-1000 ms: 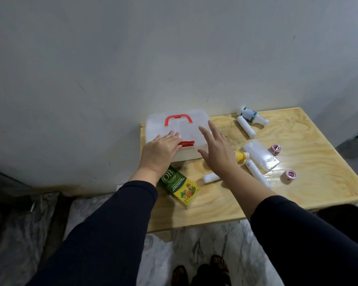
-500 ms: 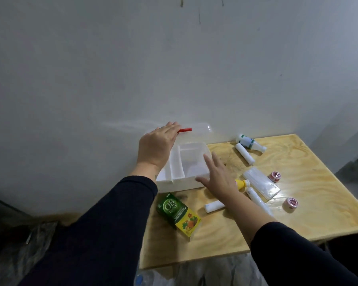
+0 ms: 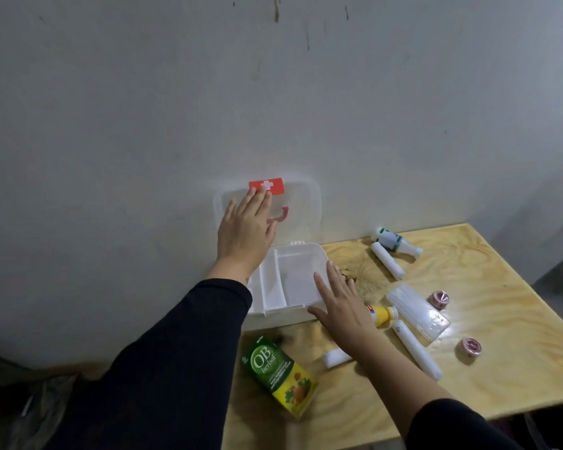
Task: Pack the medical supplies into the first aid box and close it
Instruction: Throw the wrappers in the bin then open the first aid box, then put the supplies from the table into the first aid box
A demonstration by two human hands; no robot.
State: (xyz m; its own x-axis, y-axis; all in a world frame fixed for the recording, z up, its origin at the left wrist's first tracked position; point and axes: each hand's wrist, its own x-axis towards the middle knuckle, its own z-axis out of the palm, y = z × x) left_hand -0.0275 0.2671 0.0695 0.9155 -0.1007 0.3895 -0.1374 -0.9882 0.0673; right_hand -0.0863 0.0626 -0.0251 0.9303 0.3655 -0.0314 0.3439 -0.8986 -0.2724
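Note:
The white first aid box [image 3: 298, 280] stands open at the table's back left, its divided tray bare inside. Its clear lid [image 3: 301, 209] with a red cross label stands upright against the wall. My left hand [image 3: 246, 230] lies flat on the lid's inner face, fingers apart. My right hand [image 3: 342, 303] rests open against the box's front right corner. Supplies lie on the table: a green and yellow carton [image 3: 278, 375], a yellow-capped bottle [image 3: 382, 315], white rolls [image 3: 415, 349], a flat clear packet [image 3: 416, 310], two pink tape rolls [image 3: 470, 345] and a white bottle [image 3: 395, 241].
The wooden table [image 3: 488, 378] stands against a grey wall [image 3: 273, 92]. Its front and right edges drop to a dark floor. Another white roll [image 3: 387, 259] lies beside the white bottle, and a short one [image 3: 335, 357] lies under my right forearm.
The lid has swung from shut to fully upright against the wall under my left hand. My right hand has stayed by the box's front right corner.

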